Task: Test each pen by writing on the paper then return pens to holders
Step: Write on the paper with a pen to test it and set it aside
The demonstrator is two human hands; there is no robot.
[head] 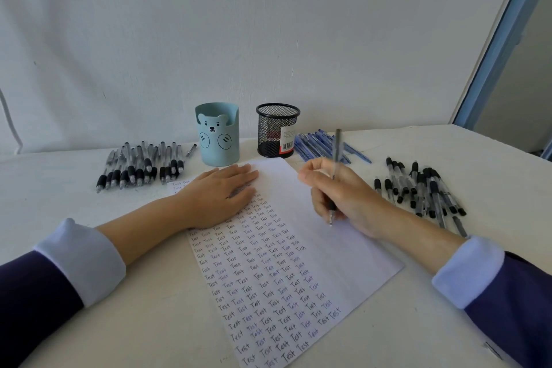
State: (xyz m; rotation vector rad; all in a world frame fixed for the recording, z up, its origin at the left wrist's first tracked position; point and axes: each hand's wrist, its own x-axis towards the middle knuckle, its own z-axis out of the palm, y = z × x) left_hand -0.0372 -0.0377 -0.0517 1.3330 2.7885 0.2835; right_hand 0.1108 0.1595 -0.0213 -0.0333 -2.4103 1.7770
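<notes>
Head view: one sheet of white paper (328, 254) lies on the matte white table (143, 308), its left half filled with rows of the handwritten word "Test" and its right half blank.

The left hand (218, 194) lies flat on the sheet's top left part, fingers straight and pressing it down. The right hand (343, 191) pinches one slim clear pen (337, 152) with a dark grip; the pen is nearly upright, its tip on or just above the blank half, I cannot tell which.

Two holders stand at 12 o'clock from the paper: a smooth pale-blue cup with a bear face (217, 137), and just beside it a round black wire-mesh cup (276, 131) bearing a barcode label.

Three pen piles lie around, too overlapped to count:
- clear pens with black rubber grips (140, 166) at 10 o'clock;
- blue pens (319, 143) at 1 o'clock;
- more black-gripped pens (421, 188) at 3 o'clock.

One single pen (191, 150) lies between the left pile and the bear cup.
</notes>
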